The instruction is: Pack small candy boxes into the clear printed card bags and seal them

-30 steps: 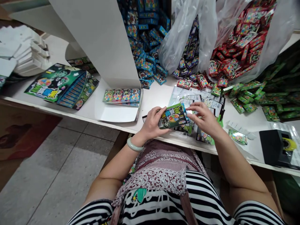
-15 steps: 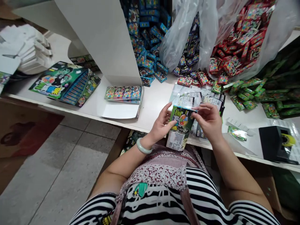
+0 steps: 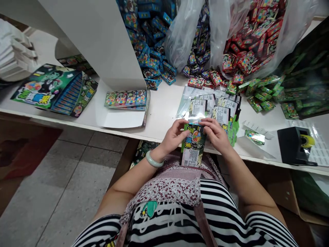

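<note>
A black and green printed candy carton (image 3: 194,140) is held upright close to the apron, its barcode label toward me. My left hand (image 3: 175,138) grips its left edge with bent fingers. My right hand (image 3: 216,136) pinches the upper right edge, thumb on the front and fingers along the top. Between the fingertips, a shiny clear strip and some blue show at the carton's top edge; exactly what it is I cannot make out. Just beyond lie several flat printed cartons (image 3: 222,115) with barcodes, overlapping on the table.
Blue candy packs (image 3: 154,63), red packs (image 3: 246,65) in clear plastic bags, and green packs (image 3: 264,94) line the back. A filled display box (image 3: 46,89) stands left, beside an open white-lined box (image 3: 123,118). A black tape dispenser (image 3: 293,145) sits right.
My right hand has moved in and closed on the carton's top right edge. The carton now faces me more squarely. The whole view has shifted slightly.
</note>
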`<state>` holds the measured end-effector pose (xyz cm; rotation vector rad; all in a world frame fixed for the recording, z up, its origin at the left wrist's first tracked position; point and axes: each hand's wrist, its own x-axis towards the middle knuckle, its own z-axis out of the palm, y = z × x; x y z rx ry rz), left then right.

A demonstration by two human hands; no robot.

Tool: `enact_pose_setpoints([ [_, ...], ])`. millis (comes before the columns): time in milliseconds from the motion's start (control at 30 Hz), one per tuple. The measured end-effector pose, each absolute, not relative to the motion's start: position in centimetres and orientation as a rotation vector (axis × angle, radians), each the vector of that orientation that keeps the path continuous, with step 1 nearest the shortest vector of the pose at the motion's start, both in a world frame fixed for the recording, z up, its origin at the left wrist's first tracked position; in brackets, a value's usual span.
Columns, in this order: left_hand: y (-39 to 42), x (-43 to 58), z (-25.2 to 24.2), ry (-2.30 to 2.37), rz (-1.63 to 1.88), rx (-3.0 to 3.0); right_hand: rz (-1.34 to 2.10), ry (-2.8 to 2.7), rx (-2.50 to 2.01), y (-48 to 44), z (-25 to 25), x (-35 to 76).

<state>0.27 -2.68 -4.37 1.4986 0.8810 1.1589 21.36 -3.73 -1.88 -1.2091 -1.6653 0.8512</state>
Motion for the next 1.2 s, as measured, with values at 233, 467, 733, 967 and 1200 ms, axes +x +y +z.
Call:
enact_pose_setpoints([
  [233, -1.7, 0.8, -3.3, 0.951, 1.242, 1.458, 0.869, -1.422, -1.31, -3.8, -2.1, 21.6],
  [467, -2.0, 0.6, -3.4, 0.971, 1.336, 1.472, 1.099, -1.399, -1.194, -2.5, -1.2, 21.8],
  [733, -1.9, 0.5, -1.6, 0.828, 1.292, 1.579, 1.114, -1.592, -1.16, -2.5, 1.3, 21.9],
  [967, -1.4, 1.1, 0.6, 0.955, 1.201, 1.524, 1.376, -1.419, -1.259, -1.4, 2.2, 21.1],
  [1200, -1.0, -0.2, 0.6, 0.791, 1.111, 1.577, 1.401, -1.525, -1.197, -1.9, 2.7, 21.6],
])
